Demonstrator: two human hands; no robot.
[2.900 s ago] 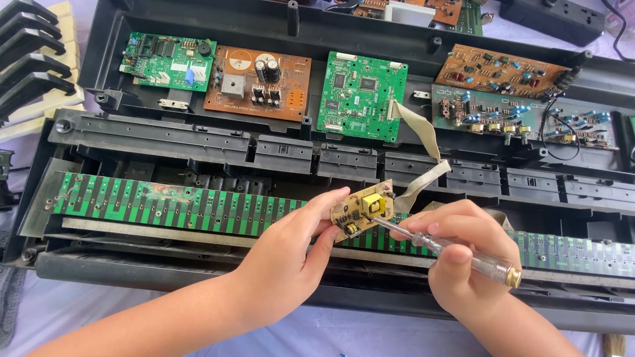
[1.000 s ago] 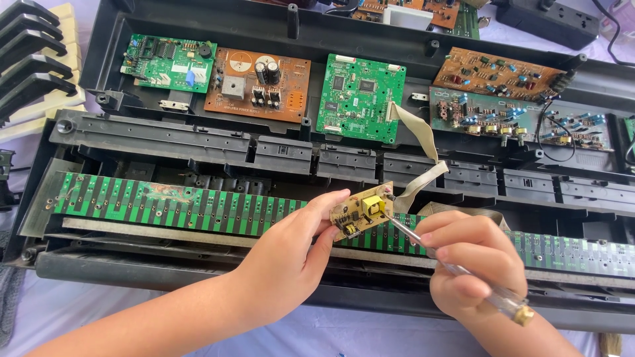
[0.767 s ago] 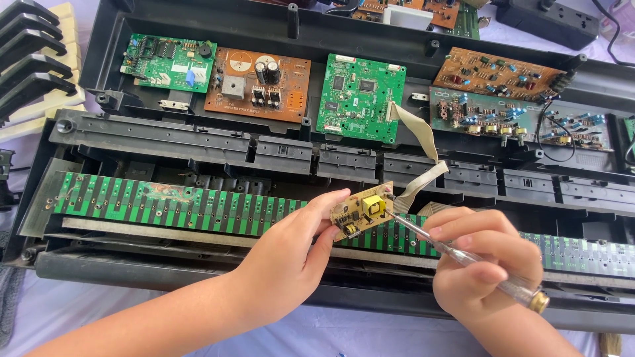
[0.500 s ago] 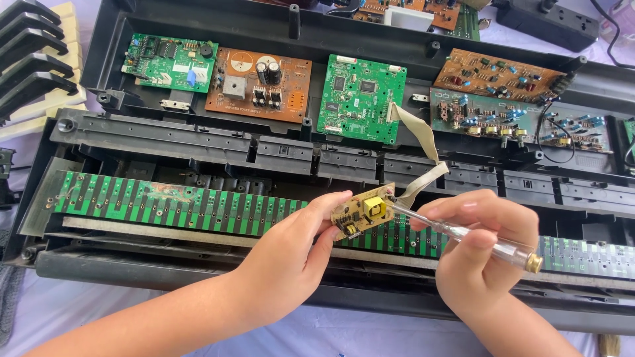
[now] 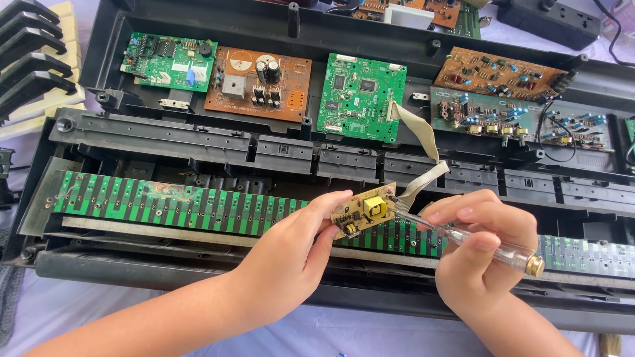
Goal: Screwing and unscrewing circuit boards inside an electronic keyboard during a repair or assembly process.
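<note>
Open keyboard chassis (image 5: 165, 132): L hand (image 5: 291, 264) w/ small board (image 5: 362, 210), maybe edge-pinched

A pale lilac surface (image 5: 344, 334), possibly a cloth-covered table, carries an opened black keyboard case (image 5: 198, 274) and loose piano keys (image 5: 30, 59).

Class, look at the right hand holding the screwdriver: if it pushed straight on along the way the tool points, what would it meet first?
Probably the small tan circuit board held by the left hand; the right hand aims the screwdriver at its edge.

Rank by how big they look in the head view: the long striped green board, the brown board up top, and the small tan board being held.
1. Long striped green board
2. Brown board
3. Small tan board, though nearest the camera
</note>
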